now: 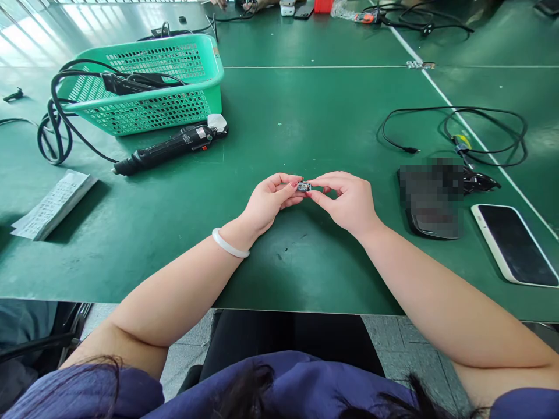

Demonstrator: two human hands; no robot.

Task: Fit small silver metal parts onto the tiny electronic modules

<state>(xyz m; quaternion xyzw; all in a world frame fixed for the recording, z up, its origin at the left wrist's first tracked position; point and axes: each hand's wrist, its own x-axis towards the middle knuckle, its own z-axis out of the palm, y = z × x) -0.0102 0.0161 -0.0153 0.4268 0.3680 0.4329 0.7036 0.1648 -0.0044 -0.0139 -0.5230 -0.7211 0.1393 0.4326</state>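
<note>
A small dark part with silvery markings, perhaps a little circuit board (304, 186), is held up between my two hands above the green table (288, 273). My left hand (275, 198), with a white bangle on the wrist, pinches its left end between thumb and fingers. On the other side, my right hand (345, 201) grips the right end with thumb and forefinger. The fingertips cover its edges, and its details are too small to make out.
A green plastic basket (144, 107) with cables stands at the back left, a black electric screwdriver (170, 148) before it. Folded paper (55, 203) lies left. To the right are a coiled cable (489, 110), a blurred dark object (430, 201) and a white-cased phone (517, 244).
</note>
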